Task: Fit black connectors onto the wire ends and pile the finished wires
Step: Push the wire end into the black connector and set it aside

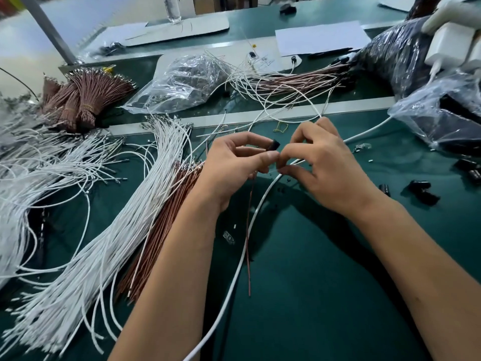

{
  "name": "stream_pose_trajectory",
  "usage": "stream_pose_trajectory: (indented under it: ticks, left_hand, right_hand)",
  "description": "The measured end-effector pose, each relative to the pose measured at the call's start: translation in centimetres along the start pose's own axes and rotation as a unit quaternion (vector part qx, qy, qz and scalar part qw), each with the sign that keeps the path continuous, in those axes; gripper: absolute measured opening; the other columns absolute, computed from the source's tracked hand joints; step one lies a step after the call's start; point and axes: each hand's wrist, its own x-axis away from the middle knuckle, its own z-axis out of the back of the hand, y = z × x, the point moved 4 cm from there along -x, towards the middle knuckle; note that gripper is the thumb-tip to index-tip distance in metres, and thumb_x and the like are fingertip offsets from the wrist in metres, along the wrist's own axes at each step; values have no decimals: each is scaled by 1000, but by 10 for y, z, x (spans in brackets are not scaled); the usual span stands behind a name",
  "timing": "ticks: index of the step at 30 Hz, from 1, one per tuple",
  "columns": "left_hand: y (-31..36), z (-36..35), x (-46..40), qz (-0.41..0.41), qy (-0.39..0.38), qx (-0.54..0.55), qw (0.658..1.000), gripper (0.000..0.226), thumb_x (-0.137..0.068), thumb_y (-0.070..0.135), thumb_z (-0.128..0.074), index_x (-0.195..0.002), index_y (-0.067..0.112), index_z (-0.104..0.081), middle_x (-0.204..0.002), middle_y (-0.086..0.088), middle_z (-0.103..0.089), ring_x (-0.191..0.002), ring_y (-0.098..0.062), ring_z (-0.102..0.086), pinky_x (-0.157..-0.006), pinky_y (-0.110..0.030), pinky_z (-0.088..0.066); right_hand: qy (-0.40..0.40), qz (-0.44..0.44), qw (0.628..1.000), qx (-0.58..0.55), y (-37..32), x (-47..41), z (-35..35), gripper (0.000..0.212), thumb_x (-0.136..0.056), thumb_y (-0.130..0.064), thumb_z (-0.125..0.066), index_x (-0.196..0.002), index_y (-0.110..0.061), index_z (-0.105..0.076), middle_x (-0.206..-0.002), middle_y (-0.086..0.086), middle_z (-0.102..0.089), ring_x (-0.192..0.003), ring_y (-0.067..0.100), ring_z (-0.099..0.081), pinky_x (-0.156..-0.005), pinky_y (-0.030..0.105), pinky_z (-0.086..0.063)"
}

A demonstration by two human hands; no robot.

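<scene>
Seen from above, over a green surface strewn with wires. Mid-fitting step, by the look of it: left hand raised near the middle of the surface, thumb and forefinger pinching a small black connector. Right hand just beside it, fingertips curled and pinched at a wire end right under the connector; which wire, too small to tell. Hanging from between the hands toward the near edge, one thin brown wire and one white wire.

Toward the left edge, a fanned pile of white wires with a brown bundle alongside. Toward the right edge, loose black connectors lying spare. Along the far edge, a tangle of wires with dark ends, probably the finished pile.

Next move likely calls for lining the metal tip up with the connector's opening, pushing until seated, then laying the piece on the far pile.
</scene>
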Motion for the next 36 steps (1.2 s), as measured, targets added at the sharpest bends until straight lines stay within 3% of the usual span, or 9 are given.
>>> stream_pose_trajectory:
  ticks: [4,10,15,18,21,23,25,33,36]
  left_hand:
    - [-2,-1,-2,-4,25,-37,999,16,-78,7,-85,-90,14,-76,-73,-4,-76,-58,-10,-63,-56,-16,-47]
    - [-4,0,-1,31,-4,20,999,17,-78,9,-85,-91,14,-76,-81,-15,-75,-56,-12,-58,-51,-16,-42]
    - [-8,-2,0,68,-30,-12,997,17,-75,9,-87,-88,14,-77,-85,-14,-78,-54,-9,-59,-49,-14,-43]
    - [-8,-2,-1,58,-2,23,998,20,-72,9,-88,-88,13,-78,-83,-15,-77,-53,-9,-59,-47,-14,-42]
    - [-6,-2,-3,38,40,76,996,25,-60,21,-91,-83,18,-80,-83,-14,-77,-56,-9,-60,-48,-15,-43]
    - [-6,-8,-2,32,34,87,995,22,-62,20,-91,-81,19,-80,-80,-12,-77,-56,-8,-60,-49,-15,-43]
    - [-6,-14,-1,38,16,78,996,16,-70,12,-88,-81,18,-79,-78,-10,-76,-55,-8,-59,-49,-15,-43]
    - [-5,-11,0,47,13,57,997,16,-79,6,-82,-86,19,-76,-94,-11,-78,-67,-12,-65,-53,-15,-43]
    - [-6,-10,0,39,0,63,997,21,-78,-1,-81,-84,19,-77,-90,-8,-78,-70,-13,-66,-56,-14,-45]
  right_hand:
    - [31,11,999,3,0,-1,4,5,-92,-21,-77,-90,-16,-77,-82,1,-56,-86,24,-49,-74,41,-45]
    - [43,17,999,-1,2,0,9,4,-92,-19,-76,-92,-14,-76,-82,1,-54,-84,22,-48,-72,40,-44]
    - [38,12,999,10,1,1,6,4,-91,-18,-77,-91,-14,-77,-83,1,-55,-85,19,-47,-72,40,-46]
    - [96,-22,995,-27,2,1,7,6,-90,-19,-79,-91,-14,-75,-79,-1,-62,-78,18,-56,-72,34,-48]
    - [158,-198,949,-189,16,4,2,22,-91,-35,-77,-82,-15,-72,-68,-6,-66,-56,7,-53,-55,19,-43]
    - [108,-308,853,-406,19,7,-11,28,-95,-36,-73,-82,-11,-73,-64,-3,-62,-49,7,-45,-43,19,-34]
    - [81,-336,778,-525,17,7,-17,18,-96,-25,-71,-84,-11,-72,-64,0,-58,-50,7,-44,-39,16,-29]
    - [150,-316,738,-577,22,5,5,10,-96,-6,-67,-87,-10,-65,-73,6,-67,-61,12,-61,-41,18,-38]
    - [177,-257,757,-573,16,4,15,16,-95,-1,-68,-85,-13,-64,-79,7,-71,-68,17,-69,-48,20,-48]
